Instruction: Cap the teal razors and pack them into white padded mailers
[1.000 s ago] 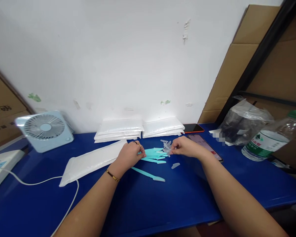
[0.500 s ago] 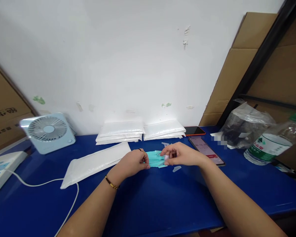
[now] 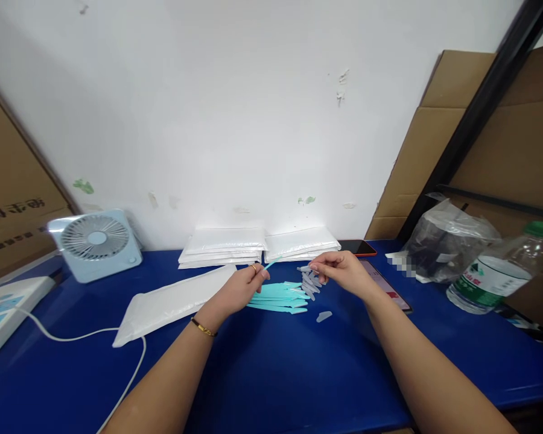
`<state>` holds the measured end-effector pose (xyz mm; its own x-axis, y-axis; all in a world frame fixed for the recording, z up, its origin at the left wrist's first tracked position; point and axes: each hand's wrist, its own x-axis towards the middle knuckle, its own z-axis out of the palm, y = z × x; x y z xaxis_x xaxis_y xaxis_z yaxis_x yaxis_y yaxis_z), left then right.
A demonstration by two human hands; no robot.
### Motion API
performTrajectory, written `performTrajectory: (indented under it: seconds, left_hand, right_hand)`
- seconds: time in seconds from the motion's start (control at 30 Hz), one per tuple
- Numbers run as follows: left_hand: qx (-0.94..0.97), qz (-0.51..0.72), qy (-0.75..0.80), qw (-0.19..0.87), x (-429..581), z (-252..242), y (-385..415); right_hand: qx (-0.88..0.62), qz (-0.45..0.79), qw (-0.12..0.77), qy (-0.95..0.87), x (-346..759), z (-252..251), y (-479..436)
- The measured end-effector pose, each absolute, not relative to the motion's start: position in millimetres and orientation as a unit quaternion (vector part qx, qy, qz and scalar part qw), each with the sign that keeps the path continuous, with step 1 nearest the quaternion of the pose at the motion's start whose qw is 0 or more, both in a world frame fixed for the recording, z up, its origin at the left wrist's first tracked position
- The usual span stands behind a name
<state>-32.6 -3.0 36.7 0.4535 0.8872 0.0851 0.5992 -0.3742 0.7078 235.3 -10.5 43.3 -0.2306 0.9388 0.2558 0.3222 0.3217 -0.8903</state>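
My left hand (image 3: 248, 286) pinches a thin teal stick (image 3: 273, 263), which points up to the right. Beneath and beside that hand, several teal strips (image 3: 278, 297) lie together on the blue table. My right hand (image 3: 337, 270) has its thumb and fingers pressed together over a small pile of translucent pieces (image 3: 311, 283); whatever it holds is too small to make out. One loose translucent piece (image 3: 324, 316) lies nearer me, apart from the pile.
White padded envelopes (image 3: 226, 244) are stacked by the wall, and a single envelope (image 3: 172, 304) lies at left. Around them are a fan (image 3: 97, 241), a white cable (image 3: 142, 349), a phone (image 3: 387, 286), a bagged item (image 3: 447, 241) and a bottle (image 3: 493, 271).
My left hand has risen off the teal strips with one thin stick. My right hand has moved up and right, away from the strips, uncovering the translucent pile. The view has shifted slightly.
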Motion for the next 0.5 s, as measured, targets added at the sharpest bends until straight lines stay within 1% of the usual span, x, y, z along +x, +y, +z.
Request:
performTrajectory:
  seconds: [0.13, 0.23, 0.33, 0.5]
  left_hand:
    - [0.809, 0.294, 0.457, 0.224, -29, 38, 0]
    - [0.824, 0.289, 0.452, 0.184, -28, 39, 0]
    - [0.829, 0.278, 0.456, 0.168, -27, 39, 0]
    - [0.83, 0.272, 0.455, 0.175, -25, 38, 0]
  right_hand:
    - [-0.447, 0.402, 0.492, -0.63, 222, 39, -9]
    - [-0.428, 0.427, 0.516, -0.607, 210, 36, -10]
    - [-0.412, 0.419, 0.526, -0.614, 202, 33, -13]
    - [-0.405, 0.407, 0.523, -0.63, 197, 30, -14]
